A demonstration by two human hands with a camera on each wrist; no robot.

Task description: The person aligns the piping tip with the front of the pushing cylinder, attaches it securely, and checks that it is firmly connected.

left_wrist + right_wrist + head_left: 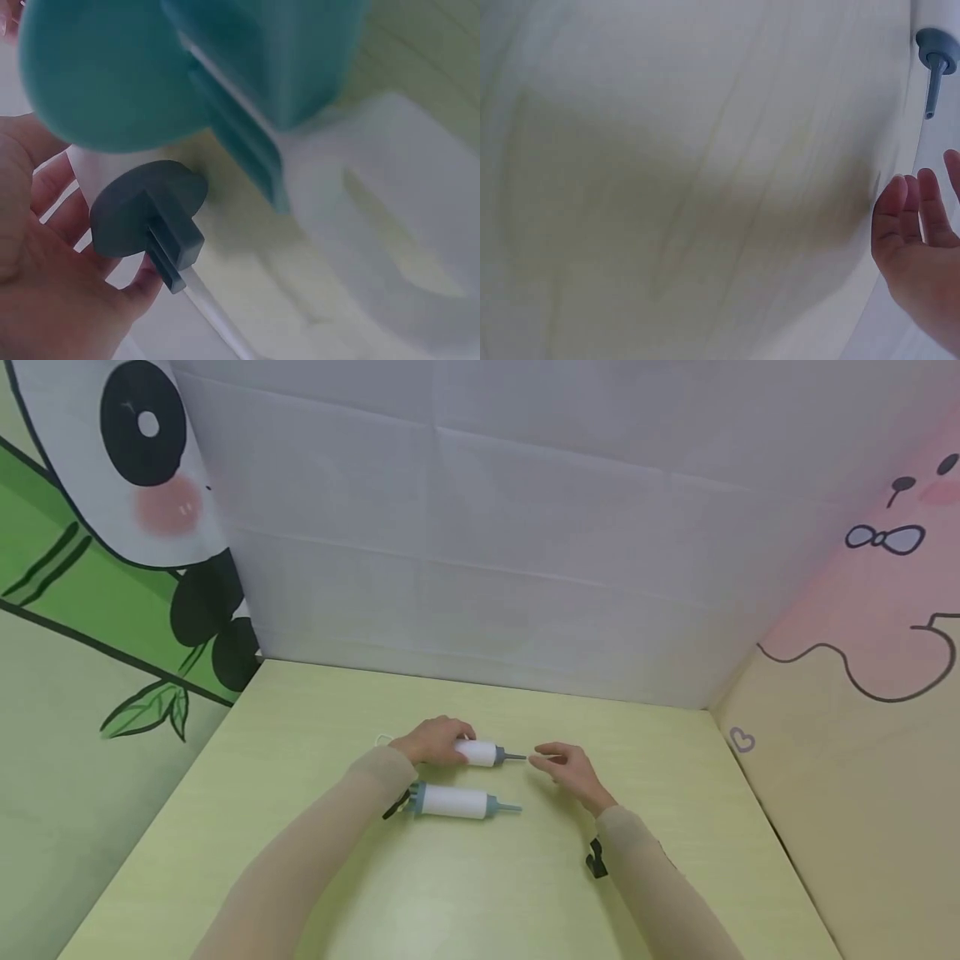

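Note:
My left hand [438, 741] grips the white barrel of the farther large syringe [480, 752] from its left side. This syringe lies across the table with its dark grey-blue nozzle pointing right. In the left wrist view, the fingers curl round the barrel beside its grey-blue flange [146, 206]. My right hand [572, 770] hovers just right of the nozzle tip, fingers loosely bent and apart. A small gap to the nozzle [934, 82] shows in the right wrist view. Nearer me lies a second syringe [453, 802], with teal ends; its white handle [390, 195] fills the left wrist view's right side.
Both syringes rest on a pale yellow table [442, 893]. A pale grey sheet [480, 552] rises at the back. Painted side walls [862, 760] stand left and right. Black straps [596, 860] hang at the wrists.

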